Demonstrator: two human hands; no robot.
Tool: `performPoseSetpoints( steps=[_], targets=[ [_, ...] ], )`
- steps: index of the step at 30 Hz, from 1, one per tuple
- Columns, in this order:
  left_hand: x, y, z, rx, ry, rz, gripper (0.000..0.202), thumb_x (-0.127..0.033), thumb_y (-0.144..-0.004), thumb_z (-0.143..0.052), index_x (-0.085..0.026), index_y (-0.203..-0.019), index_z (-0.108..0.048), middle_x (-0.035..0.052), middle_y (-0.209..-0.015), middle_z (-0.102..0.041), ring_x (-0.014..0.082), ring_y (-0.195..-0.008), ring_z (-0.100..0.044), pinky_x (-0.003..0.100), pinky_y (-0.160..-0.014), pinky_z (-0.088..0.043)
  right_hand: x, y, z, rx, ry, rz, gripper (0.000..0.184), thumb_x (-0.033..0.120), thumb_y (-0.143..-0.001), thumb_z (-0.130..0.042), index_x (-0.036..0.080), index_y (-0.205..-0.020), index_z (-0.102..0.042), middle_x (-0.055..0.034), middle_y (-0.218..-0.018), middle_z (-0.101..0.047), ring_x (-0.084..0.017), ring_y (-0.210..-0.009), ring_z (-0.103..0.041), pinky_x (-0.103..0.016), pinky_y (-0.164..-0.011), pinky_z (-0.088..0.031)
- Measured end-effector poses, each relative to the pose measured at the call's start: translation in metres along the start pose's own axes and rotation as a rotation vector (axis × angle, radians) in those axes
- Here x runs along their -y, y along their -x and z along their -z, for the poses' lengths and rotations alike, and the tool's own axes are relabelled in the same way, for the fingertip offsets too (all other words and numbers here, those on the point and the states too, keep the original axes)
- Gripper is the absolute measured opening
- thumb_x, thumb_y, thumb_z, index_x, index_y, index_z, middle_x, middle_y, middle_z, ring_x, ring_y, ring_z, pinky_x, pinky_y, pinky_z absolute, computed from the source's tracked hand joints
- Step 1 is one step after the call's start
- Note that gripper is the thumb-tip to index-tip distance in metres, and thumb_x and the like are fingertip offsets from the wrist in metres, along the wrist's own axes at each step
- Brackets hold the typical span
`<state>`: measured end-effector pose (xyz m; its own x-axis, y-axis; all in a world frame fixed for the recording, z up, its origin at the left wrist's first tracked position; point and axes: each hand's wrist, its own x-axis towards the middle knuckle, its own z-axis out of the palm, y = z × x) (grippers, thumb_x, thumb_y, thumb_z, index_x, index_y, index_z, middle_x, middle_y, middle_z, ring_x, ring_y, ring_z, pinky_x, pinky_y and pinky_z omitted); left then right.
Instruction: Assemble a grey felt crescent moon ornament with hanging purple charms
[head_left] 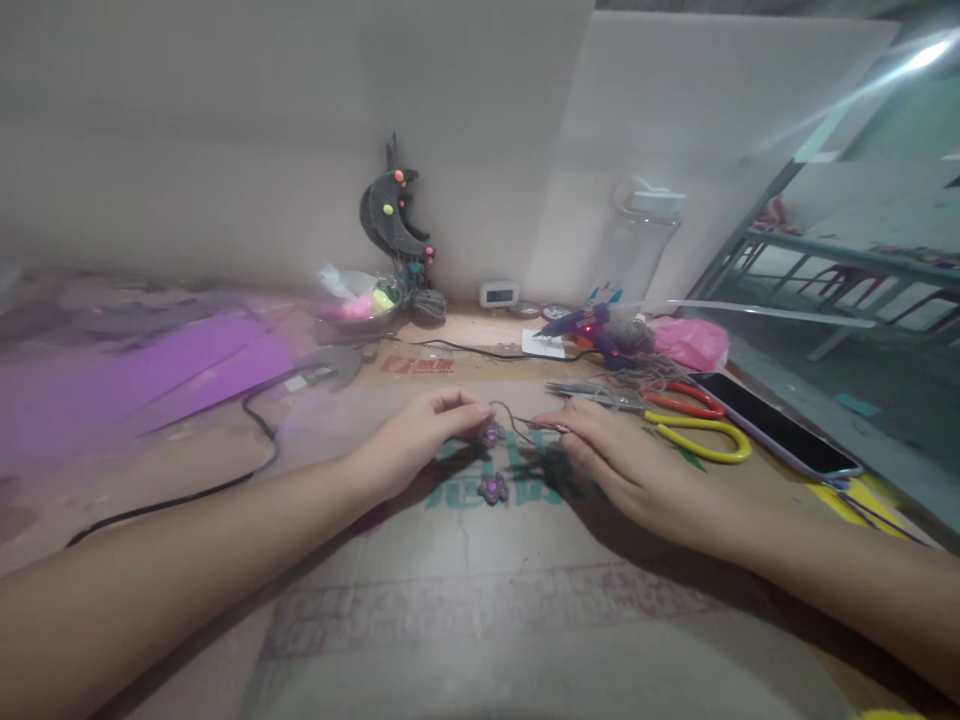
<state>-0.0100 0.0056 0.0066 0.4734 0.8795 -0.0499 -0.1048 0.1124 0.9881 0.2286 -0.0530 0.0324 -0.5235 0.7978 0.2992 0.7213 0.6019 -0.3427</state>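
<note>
Between thumb and fingers, my left hand (450, 425) pinches a small grey flower with a purple centre (490, 435). A thin dark cord (512, 415) runs from that flower across to my right hand (600, 440). The right fingers are closed on a thin, needle-like tool (547, 426), partly hidden by the hand; its exact kind I cannot make out. Just below, a second grey flower with a purple centre (493, 488) lies on the printed cardboard (480, 600).
Right of my hands lie scissors (697, 438) with red and yellow handles and a phone (776, 425). Behind are a glue gun (589, 330), grey yarn (630, 335) and a pink bag (690, 343). A black cable (202, 492) crosses the left side near purple sheets (202, 375). A dark crescent ornament (390, 215) stands at the back.
</note>
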Motion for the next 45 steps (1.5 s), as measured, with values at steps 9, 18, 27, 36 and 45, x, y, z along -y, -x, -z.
performPoseSetpoints(
  steps=[9, 18, 27, 36, 45],
  targets=[
    [-0.004, 0.003, -0.003, -0.018, -0.181, -0.034, 0.024, -0.038, -0.08, -0.071, -0.016, -0.077, -0.062, -0.0001, -0.076, -0.065, 0.013, -0.073, -0.057, 0.028, -0.074, -0.041, 0.006, -0.007, 0.005, 0.145, -0.24, -0.193, 0.041, 0.041, -0.103, -0.029, 0.02, -0.106, -0.065, -0.0052, -0.084, -0.065, -0.019, -0.079, -0.061, -0.032, -0.075, -0.049],
    [0.002, 0.001, -0.003, 0.043, -0.257, -0.073, 0.025, -0.039, -0.083, -0.067, -0.016, -0.076, -0.063, 0.0006, -0.077, -0.063, 0.0133, -0.073, -0.055, 0.028, -0.071, -0.039, 0.008, -0.013, 0.0, 0.208, -0.365, -0.305, 0.044, 0.043, -0.1, -0.033, 0.016, -0.112, -0.066, -0.0053, -0.08, -0.063, -0.017, -0.072, -0.056, -0.029, -0.068, -0.044],
    [0.005, -0.001, -0.001, 0.077, -0.322, -0.091, 0.026, -0.042, -0.084, -0.065, -0.016, -0.078, -0.064, 0.0013, -0.077, -0.065, 0.0139, -0.072, -0.057, 0.029, -0.07, -0.041, 0.007, -0.015, -0.005, 0.198, -0.452, -0.321, 0.042, 0.039, -0.097, -0.039, 0.016, -0.119, -0.067, -0.0034, -0.078, -0.062, -0.015, -0.066, -0.052, -0.027, -0.066, -0.041],
    [0.007, -0.001, 0.0, 0.1, -0.343, -0.099, 0.023, -0.039, -0.084, -0.066, -0.016, -0.08, -0.065, 0.0036, -0.081, -0.069, 0.0149, -0.075, -0.061, 0.028, -0.072, -0.045, 0.003, -0.017, -0.009, 0.188, -0.545, -0.315, 0.042, 0.039, -0.095, -0.044, 0.017, -0.119, -0.069, -0.0006, -0.071, -0.056, -0.012, -0.057, -0.044, -0.025, -0.059, -0.037],
    [0.003, 0.0, -0.001, 0.06, -0.422, -0.089, 0.035, -0.048, -0.087, -0.058, -0.015, -0.086, -0.072, 0.0074, -0.09, -0.072, 0.0202, -0.081, -0.062, 0.032, -0.075, -0.046, 0.0, -0.015, -0.012, 0.186, -0.638, -0.346, 0.041, 0.041, -0.095, -0.046, 0.015, -0.118, -0.07, -0.0017, -0.076, -0.057, -0.01, -0.057, -0.039, -0.023, -0.053, -0.032]
  ],
)
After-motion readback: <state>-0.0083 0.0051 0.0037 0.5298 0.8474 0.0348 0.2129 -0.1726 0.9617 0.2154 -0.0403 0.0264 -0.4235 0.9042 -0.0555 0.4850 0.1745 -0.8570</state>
